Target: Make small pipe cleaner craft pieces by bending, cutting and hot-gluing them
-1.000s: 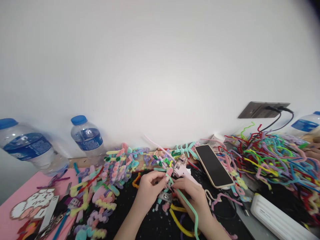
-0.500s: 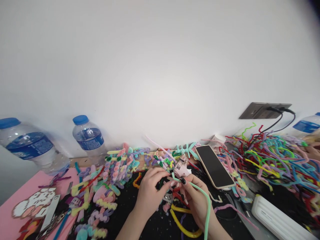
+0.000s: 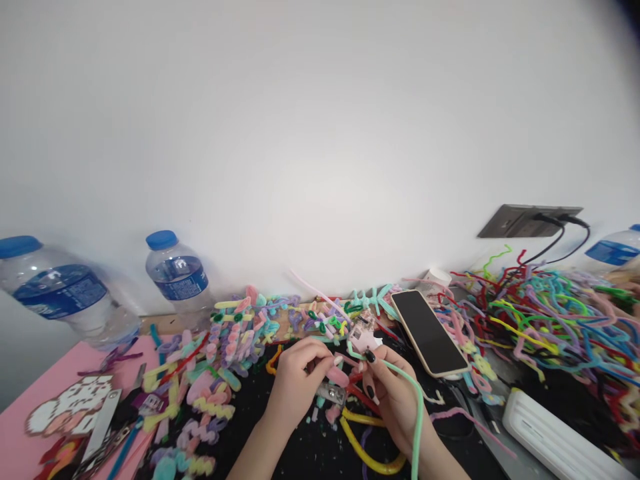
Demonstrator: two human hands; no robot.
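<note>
My left hand (image 3: 295,380) is pinched round a small pink fuzzy piece (image 3: 338,377) near the middle of the black table top. My right hand (image 3: 395,397) is closed on a long mint-green pipe cleaner (image 3: 419,413), which arcs from its fingertips over the hand and down past the wrist. The two hands meet fingertip to fingertip, just in front of a pale pink glue gun (image 3: 364,337). A yellow pipe cleaner loop (image 3: 365,453) lies on the table under my right hand.
Rows of shaped pipe-cleaner pieces (image 3: 240,340) lie left of the hands. A phone (image 3: 427,331) lies face up to the right, beside a big tangle of coloured pipe cleaners (image 3: 550,320). Two water bottles (image 3: 177,273) stand at the wall. A white box (image 3: 560,433) and pink paper (image 3: 50,393) flank the edges.
The green pipe cleaner swung from hanging straight down to arching over my right hand. My left hand's fingers drew in closer round the pink piece.
</note>
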